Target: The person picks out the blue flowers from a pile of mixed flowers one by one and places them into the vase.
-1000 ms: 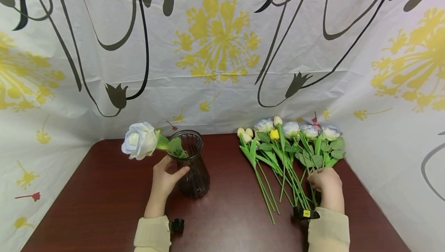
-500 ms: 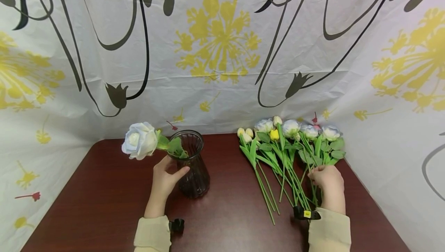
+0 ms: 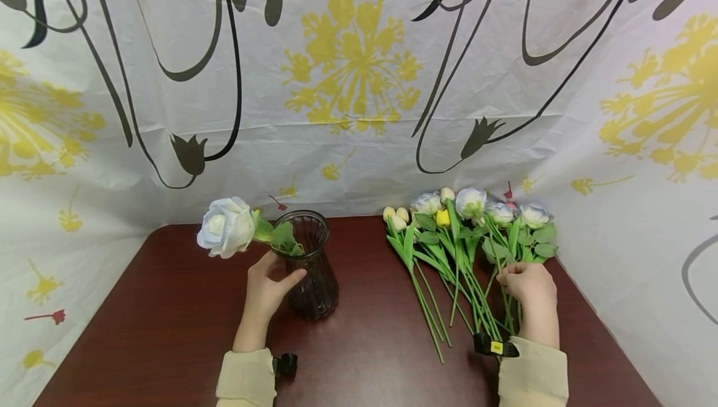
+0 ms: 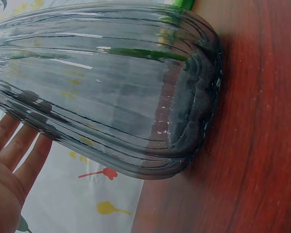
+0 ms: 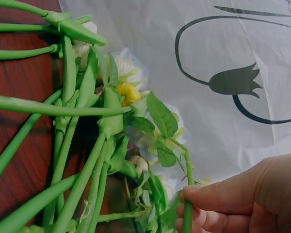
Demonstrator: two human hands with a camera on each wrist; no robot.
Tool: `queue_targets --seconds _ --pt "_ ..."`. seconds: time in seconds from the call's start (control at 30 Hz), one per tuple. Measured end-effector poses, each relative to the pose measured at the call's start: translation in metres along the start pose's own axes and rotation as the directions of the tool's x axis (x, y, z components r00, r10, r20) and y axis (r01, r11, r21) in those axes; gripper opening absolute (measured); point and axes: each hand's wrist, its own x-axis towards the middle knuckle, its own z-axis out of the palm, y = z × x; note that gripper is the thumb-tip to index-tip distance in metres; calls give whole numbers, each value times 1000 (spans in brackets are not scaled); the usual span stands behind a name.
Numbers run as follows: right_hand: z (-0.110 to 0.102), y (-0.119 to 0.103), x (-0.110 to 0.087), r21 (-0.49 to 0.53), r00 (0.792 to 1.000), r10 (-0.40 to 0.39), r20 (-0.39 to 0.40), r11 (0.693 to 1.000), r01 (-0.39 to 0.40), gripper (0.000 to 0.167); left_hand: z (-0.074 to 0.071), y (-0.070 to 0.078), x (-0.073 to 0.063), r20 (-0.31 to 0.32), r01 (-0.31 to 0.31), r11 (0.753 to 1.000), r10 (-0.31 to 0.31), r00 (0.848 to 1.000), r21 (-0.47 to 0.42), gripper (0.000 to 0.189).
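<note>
My left hand (image 3: 270,285) holds the upper side of a dark, see-through ribbed glass vase (image 3: 312,292), with thumb and fingers spread round it. The vase stands on the table, and a pale blue-white artificial rose (image 3: 225,227) leans out over its left rim. In the left wrist view, a green stem (image 4: 145,54) shows through the glass. My right hand (image 3: 530,285) pinches the green stem (image 5: 187,194) of a leafy artificial rose (image 3: 471,202) between thumb and forefinger. That rose's bloom is just above the other flowers at the right.
Several artificial tulips (image 3: 397,222), one yellow tulip (image 3: 442,218) and more pale roses (image 3: 534,214) lie on the dark red-brown table (image 3: 367,332), stems toward me. A patterned white cloth (image 3: 359,170) hangs behind and along both sides.
My right hand has shifted slightly up and right with the pinched stem, and the rose's bloom has risen a little from the pile. My left hand and the vase stay still.
</note>
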Motion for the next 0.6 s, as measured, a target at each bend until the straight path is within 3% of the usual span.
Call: queue_targets --seconds 0.6 --pt "0 -10 -7 32 989 -68 -133 997 73 22 1 -1 0 2 -13 1000 13 1000 -5 37"
